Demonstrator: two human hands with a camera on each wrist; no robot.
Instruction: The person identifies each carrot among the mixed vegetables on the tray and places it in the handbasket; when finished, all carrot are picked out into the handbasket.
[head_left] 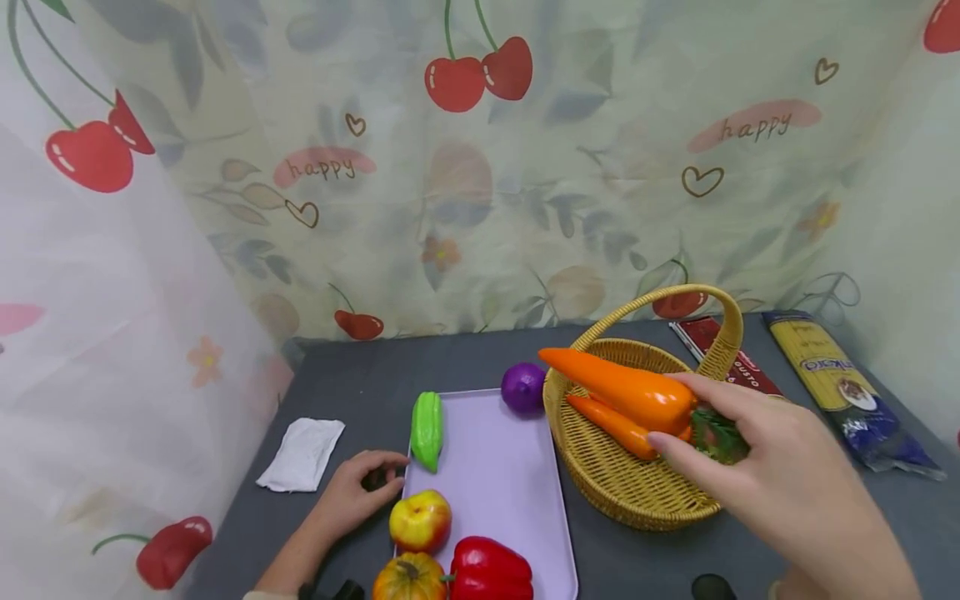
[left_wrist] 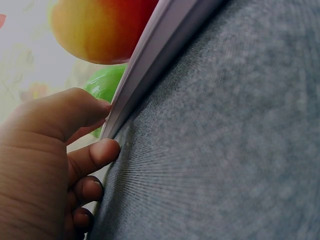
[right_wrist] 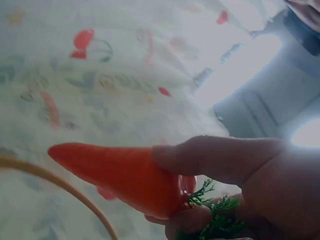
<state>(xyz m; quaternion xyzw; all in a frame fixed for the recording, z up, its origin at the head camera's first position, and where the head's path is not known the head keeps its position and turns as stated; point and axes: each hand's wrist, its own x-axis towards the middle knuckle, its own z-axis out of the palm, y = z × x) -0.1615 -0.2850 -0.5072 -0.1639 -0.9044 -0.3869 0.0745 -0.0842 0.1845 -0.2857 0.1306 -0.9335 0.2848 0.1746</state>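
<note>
My right hand grips a large orange carrot near its leafy end, over the wicker basket. In the right wrist view, the thumb lies along the carrot, beside green fronds. A slimmer carrot shows beneath it, inside the basket's outline. My left hand rests at the left side of the lilac tray, fingers loosely bent. In the left wrist view, its thumb and fingertips are right at the tray's rim.
Along the tray lie a ridged green vegetable, a yellow-red apple, a small pumpkin, a red bell pepper and a purple onion. A white folded tissue lies left; a red packet and spaghetti pack lie right.
</note>
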